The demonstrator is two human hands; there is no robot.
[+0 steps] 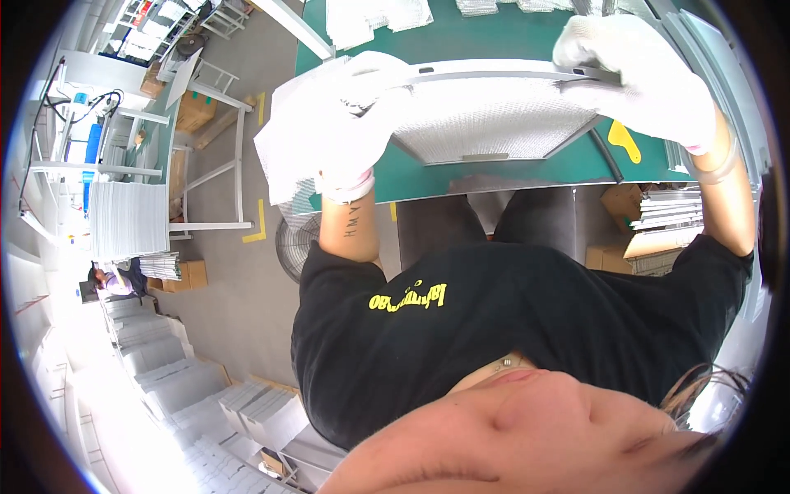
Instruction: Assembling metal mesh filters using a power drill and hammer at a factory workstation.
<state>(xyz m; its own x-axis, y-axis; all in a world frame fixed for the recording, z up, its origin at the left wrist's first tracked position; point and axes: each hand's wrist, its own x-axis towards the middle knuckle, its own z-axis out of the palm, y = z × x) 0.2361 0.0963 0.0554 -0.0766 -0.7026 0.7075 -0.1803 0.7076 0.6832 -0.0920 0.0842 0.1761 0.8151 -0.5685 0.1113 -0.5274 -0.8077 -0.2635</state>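
Both of my hands wear white gloves and hold a rectangular framed panel [502, 119] by its far edge, tilted up over the green tabletop [444, 183]. The panel has a thin grey metal frame and a silvery, textured face. My left hand [362, 111] is closed around its left end. At the right end, my right hand [638, 82] pinches the frame edge between fingers and thumb. A thin white sheet [280, 136] lies beside and under my left hand; whether that hand also grips it I cannot tell.
A yellow flat tool [624, 142] and a dark rod [606, 156] lie right of the panel. White textured pieces [374, 20] sit at the table's far side. Stacked panels [671, 210] stand lower right. A floor fan [295, 247] stands left; a person [119, 280] is farther off.
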